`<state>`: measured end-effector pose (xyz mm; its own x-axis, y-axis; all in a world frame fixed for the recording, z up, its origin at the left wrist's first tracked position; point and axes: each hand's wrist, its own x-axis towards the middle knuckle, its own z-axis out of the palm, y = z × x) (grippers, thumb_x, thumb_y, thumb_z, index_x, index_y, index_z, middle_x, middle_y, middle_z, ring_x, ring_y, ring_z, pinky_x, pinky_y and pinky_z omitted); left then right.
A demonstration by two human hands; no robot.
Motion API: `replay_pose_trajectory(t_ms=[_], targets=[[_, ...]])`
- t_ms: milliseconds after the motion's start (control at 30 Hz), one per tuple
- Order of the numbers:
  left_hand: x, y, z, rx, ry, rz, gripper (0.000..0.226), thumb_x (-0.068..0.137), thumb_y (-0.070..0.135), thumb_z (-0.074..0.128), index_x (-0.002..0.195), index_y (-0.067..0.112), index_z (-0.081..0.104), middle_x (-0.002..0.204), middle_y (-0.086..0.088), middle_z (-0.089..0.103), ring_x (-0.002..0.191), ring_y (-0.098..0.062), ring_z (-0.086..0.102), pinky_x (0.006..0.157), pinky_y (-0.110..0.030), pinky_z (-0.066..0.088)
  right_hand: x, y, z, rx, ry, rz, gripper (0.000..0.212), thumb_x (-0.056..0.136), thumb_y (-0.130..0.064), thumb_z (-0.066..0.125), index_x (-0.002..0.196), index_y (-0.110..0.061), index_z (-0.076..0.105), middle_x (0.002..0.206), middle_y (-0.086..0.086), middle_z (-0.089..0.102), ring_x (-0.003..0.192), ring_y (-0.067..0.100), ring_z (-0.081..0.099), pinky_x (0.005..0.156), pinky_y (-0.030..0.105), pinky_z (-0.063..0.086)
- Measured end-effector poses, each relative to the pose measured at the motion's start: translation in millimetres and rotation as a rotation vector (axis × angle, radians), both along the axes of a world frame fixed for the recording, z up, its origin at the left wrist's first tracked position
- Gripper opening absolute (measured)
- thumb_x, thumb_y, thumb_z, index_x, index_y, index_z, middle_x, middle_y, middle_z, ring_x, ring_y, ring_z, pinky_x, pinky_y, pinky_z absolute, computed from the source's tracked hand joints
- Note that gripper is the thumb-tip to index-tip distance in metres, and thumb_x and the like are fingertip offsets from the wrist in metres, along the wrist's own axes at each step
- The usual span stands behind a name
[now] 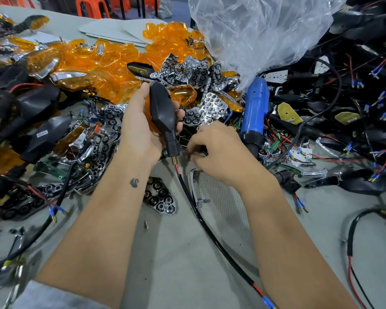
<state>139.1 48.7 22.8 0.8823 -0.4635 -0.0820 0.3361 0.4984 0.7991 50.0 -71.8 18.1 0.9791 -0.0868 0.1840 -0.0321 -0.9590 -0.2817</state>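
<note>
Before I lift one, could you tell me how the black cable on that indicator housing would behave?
The black cable likely flops: it trails in a loose curve from the housing the left hand grips. Its glossy sleeve may slip.

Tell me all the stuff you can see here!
lamp: one, black, held up in the middle
cable: one, black, runs from the lamp's stem towards the viewer
lenses: many, orange, piled at the back left
reflectors: many, silver, heaped behind the hands
screwdriver: one, blue, lying right of the hands
bag: one, clear, top right
wires: a big tangle, black and red, on the right
screw: one, silver, on the table between the arms
table: one, grey, under it all
stools: a few, orange, far back
left hand: grips the lamp
right hand: fingers curled down among small parts by the stem; what it picks is unclear
</note>
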Motion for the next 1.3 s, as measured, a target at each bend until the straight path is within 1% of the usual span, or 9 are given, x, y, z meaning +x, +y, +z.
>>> replay_pose_trajectory(t_ms=[133, 400, 633, 733, 800, 933, 1133, 1233, 1300], targets=[[0.2, 0.0, 0.4, -0.003, 0.0, -0.002, 0.042, 0.102, 0.045, 0.041, 0.092, 0.01, 0.062, 0.076, -0.006, 0.064, 0.066, -0.019, 0.064, 0.052, -0.026, 0.051, 0.5, 0.0, 0.3, -0.056, -0.034, -0.032, 0.005, 0.086, -0.024, 0.071, 0.089, -0.025, 0.068, 0.097, -0.006, 0.059, 0.104, 0.019, 0.047, 0.09, 0.034, 0.032], [-0.9, -0.4, 0.0, -0.017, 0.007, -0.005, 0.042, 0.102, 0.044, 0.041, 0.091, 0.009, 0.062, 0.074, -0.006, 0.065, 0.064, -0.018, 0.065, 0.051, -0.026, 0.052, 2.3, 4.1, -6.9, -0.251, -0.08, -0.093, 0.019, 0.089, -0.033, 0.07, 0.091, -0.014, 0.075, 0.102, -0.001, 0.05, 0.107, 0.023, 0.039, 0.089, 0.033, 0.027], [-0.8, -0.4, -0.4, -0.024, 0.006, -0.009, 0.04, 0.103, 0.043, 0.041, 0.094, 0.009, 0.061, 0.074, -0.005, 0.065, 0.064, -0.018, 0.065, 0.052, -0.026, 0.052, 0.2, 1.2, -6.1, -0.219, -0.078, -0.05, 0.011, 0.091, -0.028, 0.067, 0.091, -0.017, 0.072, 0.103, -0.003, 0.051, 0.109, 0.021, 0.039, 0.093, 0.032, 0.021], [-1.7, -2.4, -0.9, -0.019, -0.014, -0.019, 0.039, 0.103, 0.042, 0.041, 0.095, 0.009, 0.06, 0.074, -0.005, 0.064, 0.064, -0.018, 0.065, 0.052, -0.026, 0.052, -0.7, 0.7, -4.4, -0.21, -0.205, -0.083, 0.008, 0.09, -0.024, 0.062, 0.086, -0.017, 0.064, 0.101, -0.003, 0.052, 0.108, 0.022, 0.041, 0.094, 0.033, 0.02], [-3.1, -5.0, -2.0, -0.002, -0.03, -0.038, 0.037, 0.102, 0.042, 0.043, 0.097, 0.01, 0.059, 0.075, -0.005, 0.064, 0.065, -0.018, 0.065, 0.053, -0.026, 0.052, -1.0, -0.9, -1.6, -0.115, -0.325, -0.15, 0.009, 0.092, -0.022, 0.059, 0.085, -0.016, 0.061, 0.097, -0.004, 0.054, 0.101, 0.02, 0.045, 0.087, 0.031, 0.026], [-6.0, -10.0, -5.4, 0.062, -0.094, -0.098, 0.026, 0.094, 0.034, 0.059, 0.104, 0.01, 0.059, 0.078, -0.003, 0.07, 0.072, -0.017, 0.07, 0.057, -0.028, 0.055, -4.0, -3.0, 4.9, 0.654, -0.497, -0.211, 0.009, 0.095, -0.013, 0.061, 0.085, -0.014, 0.059, 0.076, -0.01, 0.055, 0.07, 0.002, 0.049, 0.067, 0.021, 0.044], [-11.0, -18.8, -11.7, 0.151, -0.134, -0.182, 0.062, 0.085, 0.029, 0.067, 0.138, 0.005, 0.046, 0.091, -0.006, 0.073, 0.08, -0.02, 0.07, 0.063, -0.03, 0.055, -4.1, -7.9, 5.3, 0.925, -0.526, -0.265, 0.011, 0.088, -0.005, 0.071, 0.089, -0.016, 0.067, 0.08, -0.007, 0.065, 0.071, -0.003, 0.057, 0.07, 0.012, 0.046], [-14.7, -20.4, -13.8, 0.212, -0.3, -0.219, 0.028, 0.079, 0.028, 0.07, 0.105, 0.018, 0.066, 0.08, 0.003, 0.069, 0.074, -0.013, 0.066, 0.061, -0.026, 0.055, -4.5, -8.5, 7.0, 1.006, -0.574, -0.264, 0.017, 0.088, -0.002, 0.07, 0.084, -0.019, 0.068, 0.077, -0.009, 0.067, 0.073, -0.001, 0.06, 0.075, 0.018, 0.051], [-18.9, -20.9, -13.1, 0.278, -0.443, -0.199, 0.021, 0.075, 0.023, 0.075, 0.093, 0.02, 0.067, 0.073, 0.008, 0.065, 0.068, -0.01, 0.063, 0.059, -0.023, 0.054, -4.2, -8.0, 8.3, 1.069, -0.616, -0.266, 0.022, 0.09, -0.001, 0.066, 0.085, -0.022, 0.068, 0.079, -0.009, 0.067, 0.076, 0.001, 0.062, 0.077, 0.02, 0.052]])
